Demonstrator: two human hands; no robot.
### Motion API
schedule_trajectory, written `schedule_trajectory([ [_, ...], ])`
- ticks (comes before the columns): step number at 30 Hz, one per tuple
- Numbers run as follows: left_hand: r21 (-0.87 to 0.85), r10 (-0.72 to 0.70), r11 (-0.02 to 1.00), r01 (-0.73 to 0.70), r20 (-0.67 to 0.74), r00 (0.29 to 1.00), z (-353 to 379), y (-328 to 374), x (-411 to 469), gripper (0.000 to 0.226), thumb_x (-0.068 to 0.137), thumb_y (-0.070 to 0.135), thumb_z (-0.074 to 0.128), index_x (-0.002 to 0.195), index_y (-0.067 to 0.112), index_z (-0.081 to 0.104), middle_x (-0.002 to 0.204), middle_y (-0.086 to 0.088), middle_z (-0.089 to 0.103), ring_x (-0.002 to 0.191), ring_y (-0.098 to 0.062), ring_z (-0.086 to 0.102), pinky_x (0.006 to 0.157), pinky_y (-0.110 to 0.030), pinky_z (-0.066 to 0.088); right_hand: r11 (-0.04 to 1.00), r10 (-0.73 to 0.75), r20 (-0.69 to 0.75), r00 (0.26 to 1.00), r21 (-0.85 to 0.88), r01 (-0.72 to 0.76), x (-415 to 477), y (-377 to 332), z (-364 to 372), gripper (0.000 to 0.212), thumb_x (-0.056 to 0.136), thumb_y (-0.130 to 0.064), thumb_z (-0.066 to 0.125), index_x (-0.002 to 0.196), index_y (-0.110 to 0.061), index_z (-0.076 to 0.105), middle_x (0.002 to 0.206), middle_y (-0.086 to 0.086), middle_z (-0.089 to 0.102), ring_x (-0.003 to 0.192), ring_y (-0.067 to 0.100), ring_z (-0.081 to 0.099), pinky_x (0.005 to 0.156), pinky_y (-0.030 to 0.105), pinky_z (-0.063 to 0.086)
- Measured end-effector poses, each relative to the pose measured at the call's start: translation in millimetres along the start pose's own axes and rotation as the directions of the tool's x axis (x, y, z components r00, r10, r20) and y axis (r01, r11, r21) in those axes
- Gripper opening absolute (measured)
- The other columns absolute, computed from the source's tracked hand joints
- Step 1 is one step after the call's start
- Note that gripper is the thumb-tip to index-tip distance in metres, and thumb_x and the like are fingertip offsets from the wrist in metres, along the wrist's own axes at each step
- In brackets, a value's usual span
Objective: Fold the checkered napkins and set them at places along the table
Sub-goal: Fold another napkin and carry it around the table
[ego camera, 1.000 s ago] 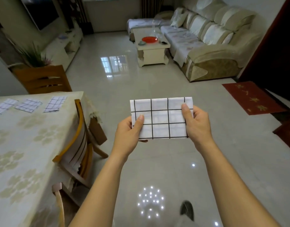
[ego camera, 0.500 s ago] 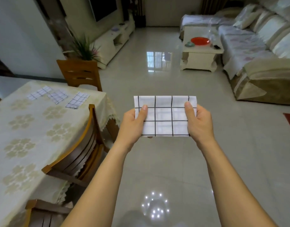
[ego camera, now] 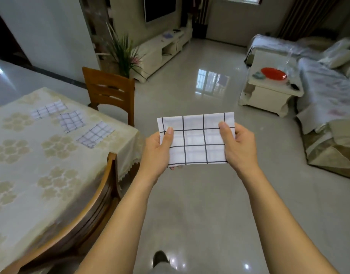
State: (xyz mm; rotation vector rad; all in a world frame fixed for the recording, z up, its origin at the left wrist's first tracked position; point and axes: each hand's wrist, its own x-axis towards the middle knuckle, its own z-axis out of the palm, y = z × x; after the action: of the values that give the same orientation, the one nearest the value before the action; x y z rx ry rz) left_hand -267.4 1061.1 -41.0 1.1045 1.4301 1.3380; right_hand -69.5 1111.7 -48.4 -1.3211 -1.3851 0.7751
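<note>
The folded napkin [ego camera: 195,142] is held flat in mid-air over the floor, right of the table [ego camera: 21,175]. The left hand [ego camera: 157,151] pinches its left edge, thumb on top; the right hand [ego camera: 239,147] pinches the right edge likewise. The cloth appears light, soft and limp: hold at both ends keeps the fold. Three napkins [ego camera: 71,123] lie near the table's far corner, beside a chair [ego camera: 110,91].
</note>
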Motion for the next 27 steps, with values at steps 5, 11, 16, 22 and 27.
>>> schedule_trajectory([
  [5,0.011,-0.039,0.999,0.039,-0.045,0.998,-1,3,83,0.027,0.107,0.039,0.043,0.108,0.024,0.065,0.094,-0.002,0.076,0.077,-0.014,0.076,0.044,-0.026,0.055,1.000,0.012,-0.002,1.000,0.024,-0.012,73,8,41,0.049,0.099,-0.044,0.056,0.082,0.002,0.059,0.070,0.000,0.057,0.066,0.011,0.052,0.064,0.031,0.042],
  [11,0.054,-0.066,0.996,0.071,-0.081,0.995,6,-15,174,0.038,0.108,0.041,0.040,0.107,0.017,0.070,0.090,-0.003,0.077,0.078,-0.016,0.076,0.047,-0.027,0.056,0.994,0.094,0.033,0.995,0.048,-0.096,153,37,77,0.035,0.103,-0.034,0.056,0.072,-0.019,0.064,0.065,-0.012,0.062,0.065,0.008,0.057,0.065,0.029,0.046],
  [16,0.116,-0.054,0.991,0.070,-0.135,0.989,26,-20,265,0.036,0.108,0.040,0.039,0.096,0.024,0.069,0.089,0.001,0.077,0.078,-0.012,0.075,0.058,-0.031,0.061,0.991,0.050,0.082,0.995,0.116,-0.059,245,69,104,0.042,0.100,-0.041,0.055,0.085,-0.003,0.064,0.073,0.009,0.062,0.071,0.014,0.056,0.068,0.033,0.046],
  [22,0.183,0.008,0.983,0.033,-0.214,0.977,45,11,372,0.037,0.108,0.040,0.038,0.094,0.028,0.069,0.095,0.001,0.078,0.086,-0.008,0.074,0.071,-0.016,0.055,0.988,0.022,0.183,0.983,0.144,-0.049,375,67,134,0.033,0.104,-0.034,0.054,0.088,-0.011,0.070,0.084,0.016,0.071,0.071,0.013,0.062,0.067,0.032,0.052],
  [27,0.134,0.011,0.991,0.026,-0.266,0.964,58,27,450,0.035,0.108,0.039,0.035,0.103,0.029,0.068,0.101,0.003,0.078,0.092,-0.008,0.074,0.071,-0.011,0.053,0.987,-0.015,0.235,0.972,0.157,-0.022,464,59,157,0.026,0.105,-0.031,0.052,0.088,-0.026,0.070,0.075,-0.009,0.072,0.070,0.001,0.066,0.062,0.017,0.052],
])
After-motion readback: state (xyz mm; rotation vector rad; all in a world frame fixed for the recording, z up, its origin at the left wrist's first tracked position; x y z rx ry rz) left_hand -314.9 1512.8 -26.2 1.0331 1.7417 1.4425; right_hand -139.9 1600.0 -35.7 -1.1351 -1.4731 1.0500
